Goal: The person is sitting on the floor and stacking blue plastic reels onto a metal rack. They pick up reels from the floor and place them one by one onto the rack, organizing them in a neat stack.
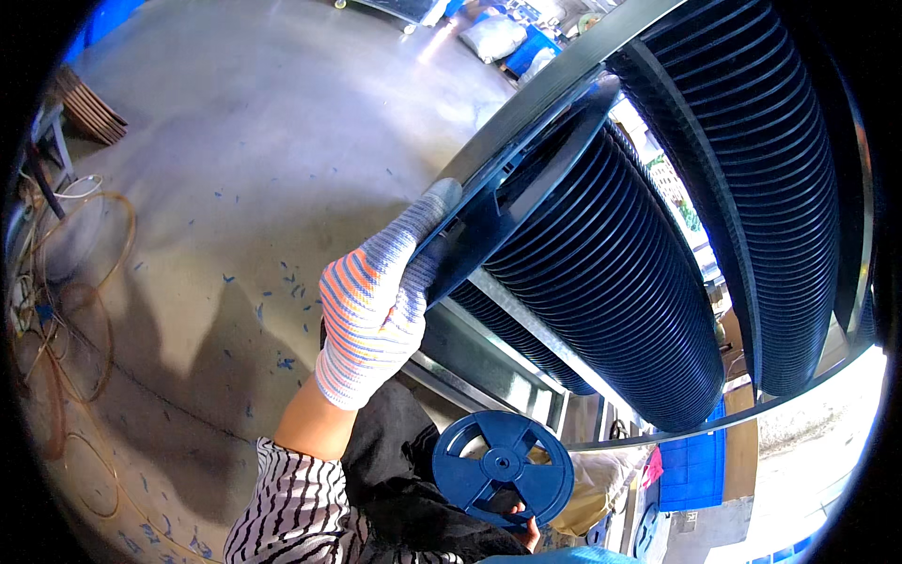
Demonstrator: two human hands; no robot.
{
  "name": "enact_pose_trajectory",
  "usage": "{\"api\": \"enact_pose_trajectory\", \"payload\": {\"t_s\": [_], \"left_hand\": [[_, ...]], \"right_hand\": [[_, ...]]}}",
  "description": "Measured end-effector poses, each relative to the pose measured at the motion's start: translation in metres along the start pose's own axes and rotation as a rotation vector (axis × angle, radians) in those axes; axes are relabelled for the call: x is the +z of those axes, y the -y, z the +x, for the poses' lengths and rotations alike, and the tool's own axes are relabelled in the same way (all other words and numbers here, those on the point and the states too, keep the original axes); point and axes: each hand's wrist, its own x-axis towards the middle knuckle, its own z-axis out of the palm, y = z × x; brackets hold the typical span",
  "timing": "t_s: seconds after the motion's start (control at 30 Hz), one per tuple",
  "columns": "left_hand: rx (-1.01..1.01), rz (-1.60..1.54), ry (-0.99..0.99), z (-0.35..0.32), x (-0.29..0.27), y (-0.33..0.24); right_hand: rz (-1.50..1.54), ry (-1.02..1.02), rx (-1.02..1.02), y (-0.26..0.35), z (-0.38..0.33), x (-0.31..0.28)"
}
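Note:
My left hand [371,296], in a striped knit glove, pinches the near rim of a dark plastic reel [531,193]. This reel stands at the left end of a long packed row of dark reels [611,291] in a metal rack, close to the rack's upper rail [564,85]. Low in the view, my right hand [529,534] has its bare fingers closed on the lower rim of a separate blue spoked reel [503,465], which is held in front of my dark trousers. Most of the right hand is hidden behind that reel.
Another row of dark reels [770,188] fills the rack's right side. Tangled hoses [70,320] lie at far left, and blue scraps [287,362] are scattered on the grey floor. Beyond the rack's lower edge stand a blue crate [691,479] and cardboard [740,456]. White sacks [493,38] sit far back.

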Motion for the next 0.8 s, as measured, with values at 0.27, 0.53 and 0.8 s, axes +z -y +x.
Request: {"api": "enact_pose_trajectory", "payload": {"t_s": [0.27, 0.53, 0.8], "left_hand": [[-0.014, -0.031, -0.016, -0.001, 0.004, 0.004], [-0.045, -0.217, 0.123, 0.009, 0.013, 0.005], [0.080, -0.185, 0.102, 0.036, 0.040, 0.024]], "right_hand": [[-0.130, -0.010, 0.021, 0.002, 0.002, -0.003], [-0.084, 0.091, 0.080, 0.002, 0.011, 0.003], [-0.057, 0.053, 0.050, 0.001, 0.016, -0.011]]}}
